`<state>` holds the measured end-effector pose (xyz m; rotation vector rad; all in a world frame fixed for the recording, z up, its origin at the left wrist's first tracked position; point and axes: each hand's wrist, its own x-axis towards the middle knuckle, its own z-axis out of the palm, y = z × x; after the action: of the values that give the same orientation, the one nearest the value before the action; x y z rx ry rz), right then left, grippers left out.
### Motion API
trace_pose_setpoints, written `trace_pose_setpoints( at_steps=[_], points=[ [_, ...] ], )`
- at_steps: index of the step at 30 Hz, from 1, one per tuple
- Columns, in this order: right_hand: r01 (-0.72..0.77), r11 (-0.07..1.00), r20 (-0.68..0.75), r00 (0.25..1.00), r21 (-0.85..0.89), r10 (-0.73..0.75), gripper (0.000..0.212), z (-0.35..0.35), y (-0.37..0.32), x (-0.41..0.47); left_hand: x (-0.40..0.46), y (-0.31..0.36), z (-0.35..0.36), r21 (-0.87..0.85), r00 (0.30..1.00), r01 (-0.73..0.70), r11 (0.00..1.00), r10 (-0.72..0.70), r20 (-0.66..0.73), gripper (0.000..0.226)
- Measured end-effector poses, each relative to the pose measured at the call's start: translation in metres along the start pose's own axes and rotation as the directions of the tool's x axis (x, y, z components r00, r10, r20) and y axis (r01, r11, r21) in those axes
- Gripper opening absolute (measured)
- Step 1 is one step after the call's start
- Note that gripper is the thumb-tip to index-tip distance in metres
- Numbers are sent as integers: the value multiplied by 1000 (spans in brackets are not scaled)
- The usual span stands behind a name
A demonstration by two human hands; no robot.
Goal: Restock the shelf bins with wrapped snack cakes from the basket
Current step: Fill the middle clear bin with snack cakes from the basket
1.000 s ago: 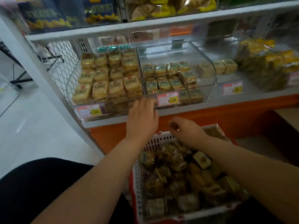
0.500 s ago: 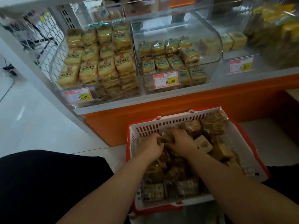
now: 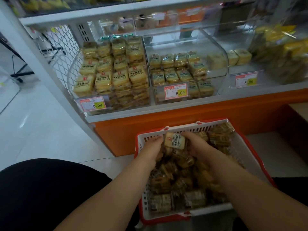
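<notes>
My left hand [image 3: 152,147] curls at the left edge of the wrapped cake [image 3: 175,140], held w/ my right hand [image 3: 198,145] gripping its right side, above the basket [image 3: 246,157]. Long axis runs hand to hand; bins [image 3: 106,72] lie up and fwd, left one nearer my left hand.

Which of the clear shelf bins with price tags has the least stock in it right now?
The rightmost clear plastic bin: only two pale cakes sit at its back. The left clear bin is piled high; the middle clear bin is partly filled.
</notes>
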<state>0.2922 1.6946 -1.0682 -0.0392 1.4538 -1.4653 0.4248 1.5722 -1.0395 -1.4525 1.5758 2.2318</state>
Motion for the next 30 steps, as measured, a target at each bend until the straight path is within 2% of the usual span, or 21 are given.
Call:
trace_pose_setpoints(
  at_steps=[2,5,7,10,12,14,15,16,18,19,23,25,26,28,30],
  points=[
    [53,995,13,999,-79,-52,27,5,-11,-13,-9,4,4,-7,996,-63,998,64,60,32],
    [115,974,76,992,-197,-101,32,11,-37,-38,-22,17,6,55,974,-225,973,224,17,33],
    [182,924,126,981,-335,-148,34,17,-58,-55,-32,36,1,107,952,-305,946,305,23,32],
    [284,838,188,957,-465,-220,28,27,-87,-76,-49,70,-9,221,916,-400,889,381,126,34],
    [325,809,204,945,-491,-256,25,35,-104,-84,-59,94,-12,388,863,-499,775,482,148,32],
    [338,831,166,941,-441,-295,31,41,-121,-86,-66,116,-12,580,750,-591,561,647,138,38],
    [340,847,133,940,-409,-314,33,43,-129,-87,-68,125,-11,632,688,-629,452,702,182,48],
    [352,849,109,935,-394,-337,33,44,-138,-88,-70,133,-8,660,645,-658,362,723,247,63],
    [391,829,88,917,-398,-390,24,44,-152,-88,-71,146,-1,702,621,-672,238,697,358,90],
    [413,818,95,907,-400,-411,19,43,-158,-86,-69,151,4,724,614,-663,190,692,381,97],
    [448,791,145,892,-417,-428,15,32,-184,-77,-51,176,27,780,504,-626,1,764,403,94],
    [452,797,155,891,-400,-427,19,21,-202,-70,-40,194,37,783,487,-621,-30,769,415,89],
    [462,780,143,883,-421,-446,24,15,-211,-67,-33,205,41,784,497,-621,-12,767,405,86],
    [506,625,84,812,-595,-577,25,0,-228,-59,-18,227,48,778,527,-626,63,769,362,83],
    [500,415,27,662,-760,-749,17,-17,-242,-51,1,247,55,788,558,-608,96,759,337,84]
  ],
)
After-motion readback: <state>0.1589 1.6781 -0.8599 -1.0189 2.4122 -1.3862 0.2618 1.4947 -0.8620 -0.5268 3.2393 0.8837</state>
